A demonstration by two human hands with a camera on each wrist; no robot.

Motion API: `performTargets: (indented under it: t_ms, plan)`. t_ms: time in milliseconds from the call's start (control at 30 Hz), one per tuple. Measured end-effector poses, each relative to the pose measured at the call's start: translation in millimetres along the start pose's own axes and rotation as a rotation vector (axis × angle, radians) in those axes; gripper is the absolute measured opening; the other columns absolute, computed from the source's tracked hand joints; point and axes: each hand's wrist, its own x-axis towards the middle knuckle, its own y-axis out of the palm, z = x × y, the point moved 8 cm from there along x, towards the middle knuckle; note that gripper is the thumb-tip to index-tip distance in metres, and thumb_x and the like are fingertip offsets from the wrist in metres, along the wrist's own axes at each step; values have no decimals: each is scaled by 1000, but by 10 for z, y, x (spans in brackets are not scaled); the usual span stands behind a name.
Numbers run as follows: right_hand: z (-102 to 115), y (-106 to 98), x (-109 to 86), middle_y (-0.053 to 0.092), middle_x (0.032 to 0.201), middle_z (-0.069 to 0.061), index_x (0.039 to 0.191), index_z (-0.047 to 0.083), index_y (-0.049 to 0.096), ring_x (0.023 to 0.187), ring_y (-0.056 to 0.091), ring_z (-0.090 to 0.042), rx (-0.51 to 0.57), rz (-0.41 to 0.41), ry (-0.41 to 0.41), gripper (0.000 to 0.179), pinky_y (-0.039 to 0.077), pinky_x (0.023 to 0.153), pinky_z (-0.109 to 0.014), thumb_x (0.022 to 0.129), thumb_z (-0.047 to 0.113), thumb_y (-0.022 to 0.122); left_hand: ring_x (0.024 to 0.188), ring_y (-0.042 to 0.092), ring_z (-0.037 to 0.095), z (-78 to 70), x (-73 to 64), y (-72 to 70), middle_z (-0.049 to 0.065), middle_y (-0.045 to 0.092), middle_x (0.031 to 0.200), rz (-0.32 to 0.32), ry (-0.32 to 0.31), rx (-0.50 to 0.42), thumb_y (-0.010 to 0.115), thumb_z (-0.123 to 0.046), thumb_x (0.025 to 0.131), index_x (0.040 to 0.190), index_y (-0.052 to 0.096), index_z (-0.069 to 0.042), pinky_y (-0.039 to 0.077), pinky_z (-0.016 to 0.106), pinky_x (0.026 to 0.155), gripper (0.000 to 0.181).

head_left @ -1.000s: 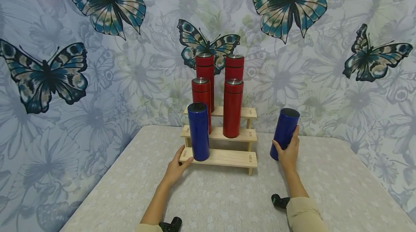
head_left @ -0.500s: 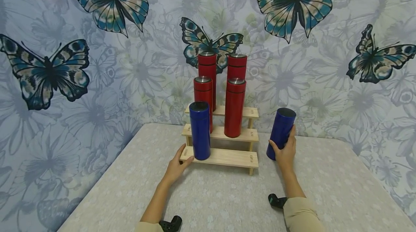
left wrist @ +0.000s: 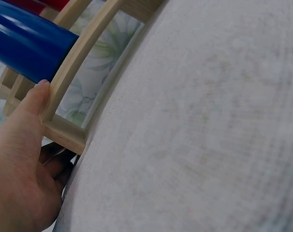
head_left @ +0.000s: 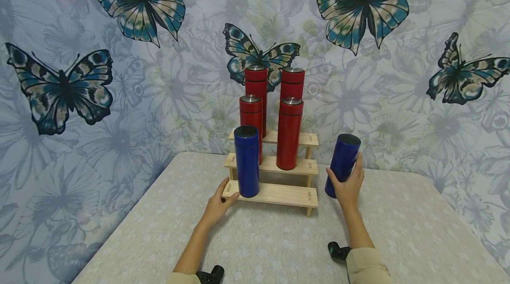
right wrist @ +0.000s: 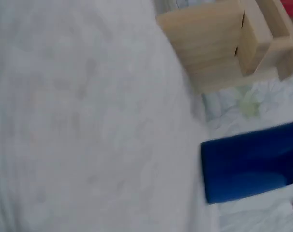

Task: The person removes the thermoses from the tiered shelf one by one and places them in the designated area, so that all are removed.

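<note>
In the head view a three-step wooden stand [head_left: 287,193] sits mid-table. My left hand [head_left: 217,202] grips the left end of its lowest step, with the thumb [left wrist: 37,94] on the step's edge in the left wrist view. A blue thermos bottle [head_left: 248,164] with a dark top stands upright on that step, near my thumb. My right hand [head_left: 350,184] holds a second blue thermos bottle [right wrist: 248,162] to the right of the stand, its top leaning right. Whether its base touches the table I cannot tell. Most of the right hand is outside the right wrist view.
Several red thermos bottles with steel lids stand on the upper steps, including one on the middle step's right [head_left: 288,138]. A pale patterned cloth covers the table [head_left: 279,248]. Behind it hangs a butterfly-print backdrop [head_left: 179,98].
My right hand has moved left with the blue thermos bottle, closer to the stand. The left hand keeps its grip on the stand's step. The head view has shifted slightly.
</note>
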Motion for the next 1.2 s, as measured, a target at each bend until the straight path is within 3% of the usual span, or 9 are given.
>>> performTargets:
  t_ms: [167,267,367,533,667,867,1033,1200]
  plan:
    - [513,-129,48,39,135,-15,138,3,34,124,32,-25,93,-197,-131,79,24,103,-41,71,12,76,111,53,33,79,26,21,20,47,132,-2,-10,-5,60,-47,87,148,22,-18,44,48,88,77]
    - [909,-117,25,45,127,-20,128,-5,42,119,39,-29,169,-253,-230,68,27,101,-40,69,6,74,109,55,32,100,32,19,19,49,131,0,-18,0,60,-49,86,148,22,-20,45,47,87,78]
    - [1370,-27,-39,46,120,-31,122,-15,41,112,44,-37,261,-204,-335,63,33,97,-46,67,-3,71,110,54,32,111,35,5,18,49,132,0,-26,4,59,-51,85,148,22,-21,44,47,88,79]
    - [1911,316,-210,43,121,-33,125,-20,32,106,49,-40,361,22,-410,72,40,86,-55,64,-15,71,111,54,32,107,37,-8,19,48,132,1,-13,4,59,-51,85,148,21,-18,44,48,88,80]
    - [1955,735,-353,40,129,-26,133,-14,27,108,48,-42,391,199,-395,85,42,84,-57,64,-14,76,112,53,32,99,20,-10,19,48,132,-2,-5,5,60,-48,86,147,22,-18,43,48,89,78]
    - [1956,1238,-511,35,135,-15,145,5,17,115,47,-35,383,368,-332,97,45,86,-52,72,6,80,116,49,35,85,2,-13,18,47,134,-4,-5,10,60,-47,86,147,23,-18,40,51,92,77]
    - [1945,1495,-588,34,137,-16,148,13,10,117,46,-32,327,451,-285,100,47,87,-45,75,20,79,120,45,37,89,10,-13,18,44,136,-4,-12,24,59,-49,86,148,22,-18,37,54,95,79]
    - [1900,1604,-626,36,135,-15,149,13,9,116,47,-26,282,474,-273,103,50,83,-38,75,22,79,119,46,37,94,21,2,19,44,137,1,-8,27,59,-50,86,148,20,-18,38,53,94,80]
